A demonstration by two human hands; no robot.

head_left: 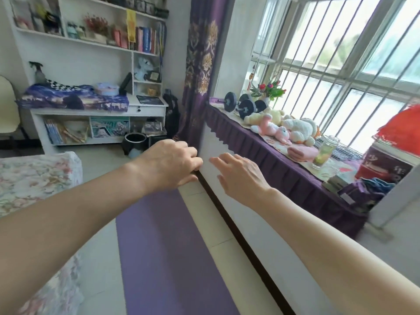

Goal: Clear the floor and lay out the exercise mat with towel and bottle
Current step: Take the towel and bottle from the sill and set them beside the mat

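A purple exercise mat (168,251) lies unrolled on the floor, running away from me between the bed and the wall under the window. Its far end is hidden behind my left hand (169,164), whose fingers are curled with nothing showing in them. My right hand (236,176) hovers beside it in front of the white wall, fingers apart and holding nothing. A folded pink towel (302,153) and a glass bottle (323,153) with a greenish drink stand on the window ledge (261,142), out of reach of both hands.
Dumbbells (241,104), plush toys (284,129), a flower pot and a red box (384,164) share the purple-draped ledge. A floral-covered bed (34,178) borders the mat's left. A white desk with shelves (97,110) and a black pot (134,143) stand beyond.
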